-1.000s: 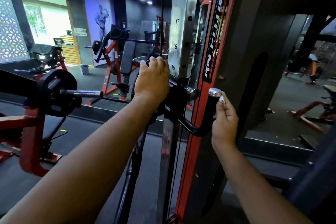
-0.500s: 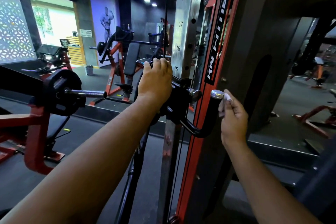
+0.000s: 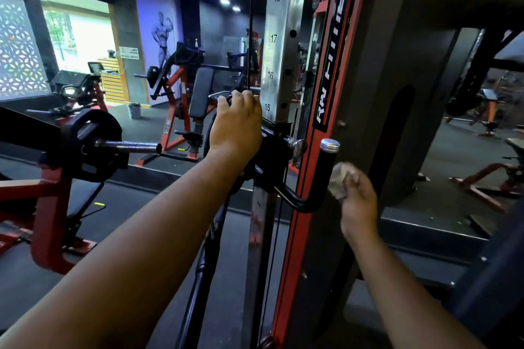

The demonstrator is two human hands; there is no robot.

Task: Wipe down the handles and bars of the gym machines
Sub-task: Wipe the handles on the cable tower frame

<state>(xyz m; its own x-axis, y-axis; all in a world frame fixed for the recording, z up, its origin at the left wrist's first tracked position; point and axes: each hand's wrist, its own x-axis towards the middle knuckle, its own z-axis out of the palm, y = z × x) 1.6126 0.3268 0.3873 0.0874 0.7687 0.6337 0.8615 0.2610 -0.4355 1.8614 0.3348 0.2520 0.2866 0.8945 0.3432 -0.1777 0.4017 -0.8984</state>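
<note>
A black curved handle [image 3: 320, 176] with a silver cap juts from the sliding carriage [image 3: 272, 156] on the numbered steel upright [image 3: 280, 65] of the cable machine. My right hand [image 3: 358, 198] holds a small crumpled pale cloth [image 3: 338, 180] and presses it against the right side of the handle's shaft, below the cap. My left hand [image 3: 238, 125] is curled over the black pulley housing on the carriage's left side, its fingertips hidden behind it.
The machine's red and black frame [image 3: 314, 150] stands right behind the handle. A plate-loaded bar [image 3: 127, 147] with a black weight disc pokes in from the left. Red benches and machines stand across the dark floor behind; more equipment at the far right.
My right hand has slid down from the handle's silver cap to the middle of its shaft, and the cloth now shows more. The left hand has stayed on the carriage.
</note>
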